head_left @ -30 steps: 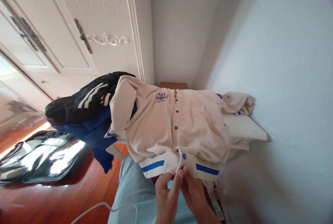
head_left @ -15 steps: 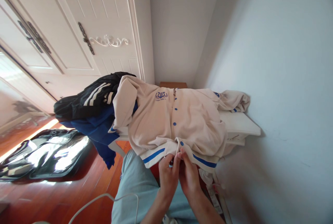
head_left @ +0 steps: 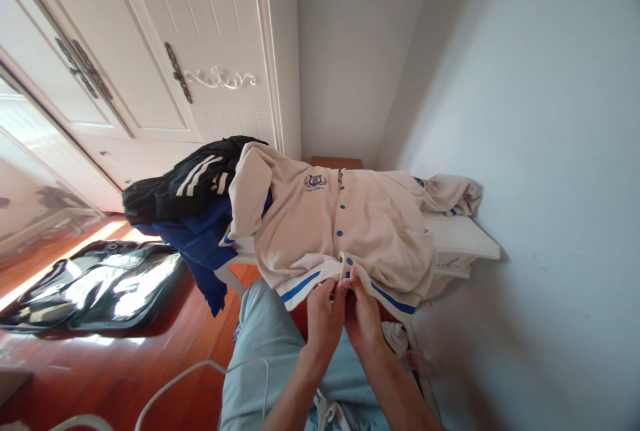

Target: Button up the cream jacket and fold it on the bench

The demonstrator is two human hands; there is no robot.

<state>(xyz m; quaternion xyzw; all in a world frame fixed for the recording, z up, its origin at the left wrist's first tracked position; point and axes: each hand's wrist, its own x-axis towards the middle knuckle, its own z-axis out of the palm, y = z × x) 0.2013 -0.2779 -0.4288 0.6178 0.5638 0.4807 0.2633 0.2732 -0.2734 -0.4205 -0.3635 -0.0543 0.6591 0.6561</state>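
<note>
A cream jacket with blue snap buttons, a blue-striped hem and a crest on the chest lies spread over a white bench. At the middle of its hem, my left hand pinches the edge of the cloth. Right beside it, my right hand grips the other front edge, its thumb just below the lowest blue buttons. The two hands touch or nearly touch, and the fingertips underneath are partly hidden.
Black and blue clothes are heaped at the bench's left end. An open suitcase lies on the wooden floor. A white cable curves near my leg. White wardrobe stands behind; a wall borders the right.
The view has shifted slightly, so the wardrobe and suitcase appear farther right. Both hands stay at the hem and sit slightly higher in view, with two blue buttons now showing above the right thumb.
</note>
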